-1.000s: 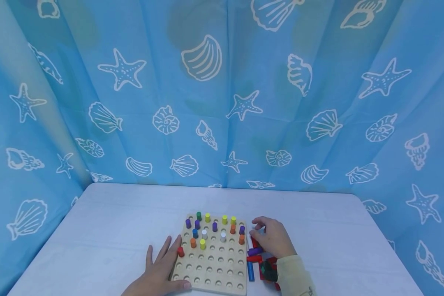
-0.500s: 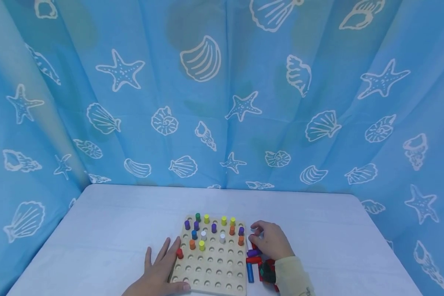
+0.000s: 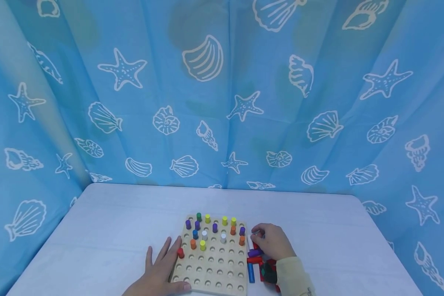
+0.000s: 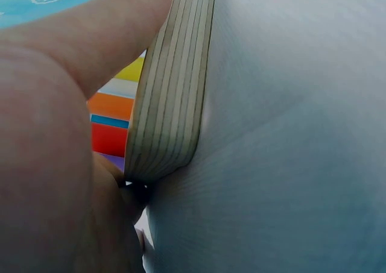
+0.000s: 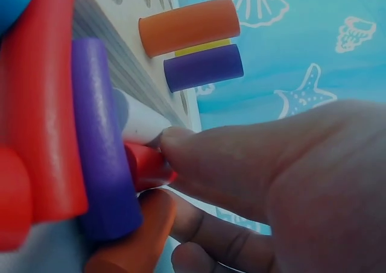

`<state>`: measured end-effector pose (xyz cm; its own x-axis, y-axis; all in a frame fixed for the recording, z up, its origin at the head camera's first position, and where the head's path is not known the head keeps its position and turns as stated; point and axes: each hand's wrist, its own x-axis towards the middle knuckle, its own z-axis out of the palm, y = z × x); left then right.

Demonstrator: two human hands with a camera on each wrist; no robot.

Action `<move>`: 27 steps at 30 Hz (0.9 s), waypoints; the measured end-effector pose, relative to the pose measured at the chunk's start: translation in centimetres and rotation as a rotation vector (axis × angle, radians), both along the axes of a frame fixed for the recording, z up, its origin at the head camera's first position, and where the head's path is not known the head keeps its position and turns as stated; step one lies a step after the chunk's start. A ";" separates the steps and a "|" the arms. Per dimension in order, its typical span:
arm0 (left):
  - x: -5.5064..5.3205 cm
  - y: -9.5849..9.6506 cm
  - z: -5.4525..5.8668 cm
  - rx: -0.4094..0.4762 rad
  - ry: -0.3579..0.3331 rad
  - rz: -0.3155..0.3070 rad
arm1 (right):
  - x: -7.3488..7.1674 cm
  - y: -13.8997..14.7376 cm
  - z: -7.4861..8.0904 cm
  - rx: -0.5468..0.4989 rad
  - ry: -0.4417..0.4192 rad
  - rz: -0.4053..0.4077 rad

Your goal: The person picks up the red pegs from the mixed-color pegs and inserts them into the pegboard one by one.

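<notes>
The pegboard (image 3: 215, 265) is lying on the white table (image 3: 133, 222) between the person's two hands, with coloured pegs standing mostly in its far half. The left hand (image 3: 159, 269) is resting against the board's left side, fingers spreading wide along the edge and thumb lying over the near left corner; a red standing peg (image 3: 180, 253) is rising just beside its index finger. The right hand (image 3: 275, 240) is hovering low off the board's right side, over the loose pegs, its thumb and index finger bending towards each other with a narrow gap between. From the right wrist, the thumb tip is touching the end of a white peg (image 5: 142, 116), while a short red peg (image 5: 148, 164) is showing between thumb and index finger; I cannot tell whether either is being gripped. A purple peg (image 5: 105, 140) is lying just beside these, and a blue peg (image 3: 251, 273) is lying nearer the person, along the board's right edge.
</notes>
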<state>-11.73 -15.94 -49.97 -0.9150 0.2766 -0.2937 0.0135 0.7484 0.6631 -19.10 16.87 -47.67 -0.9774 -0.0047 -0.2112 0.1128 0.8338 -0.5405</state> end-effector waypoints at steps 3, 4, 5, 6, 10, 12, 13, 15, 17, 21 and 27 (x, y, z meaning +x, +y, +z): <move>0.0 0.0 0.0 0.000 0.004 0.001 | 0.0 0.0 -0.2 -0.007 -0.005 -0.001; 0.0 0.0 0.0 0.001 0.003 0.002 | -0.1 0.1 -0.2 -0.006 -0.003 -0.001; 0.1 0.0 0.0 0.002 0.002 0.003 | -0.1 0.1 -0.3 -0.005 -0.002 -0.002; 0.1 0.0 0.1 0.003 0.002 0.005 | -0.1 0.1 -0.3 -0.003 0.000 -0.003; 0.1 -0.1 0.0 -0.003 0.000 0.004 | -0.3 0.0 -0.3 0.007 0.009 -0.013; 0.0 -0.2 0.0 -0.010 0.001 0.002 | -0.3 -0.1 -0.3 0.010 0.016 -0.017; 0.0 -0.2 -0.1 -0.014 0.001 0.000 | -0.3 -0.2 -0.3 0.009 0.017 -0.021; -0.1 -0.2 -0.1 -0.020 0.001 -0.001 | -0.2 -0.2 -0.2 0.009 0.022 -0.022; -0.1 -0.2 -0.1 -0.021 0.000 0.000 | -0.2 -0.3 -0.1 0.003 0.021 -0.025; -0.1 -0.1 -0.1 -0.022 -0.010 0.001 | -0.1 -0.3 0.1 -0.014 0.006 -0.041; 0.0 0.0 0.1 -0.010 -0.024 0.003 | -0.1 -0.3 0.2 -0.039 -0.001 -0.069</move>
<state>-11.76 -15.96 -49.90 -0.9087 0.2704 -0.3181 -0.0046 0.7552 0.6554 -19.18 16.54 -47.48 -0.9755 0.0544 -0.2130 0.1698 0.8021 -0.5725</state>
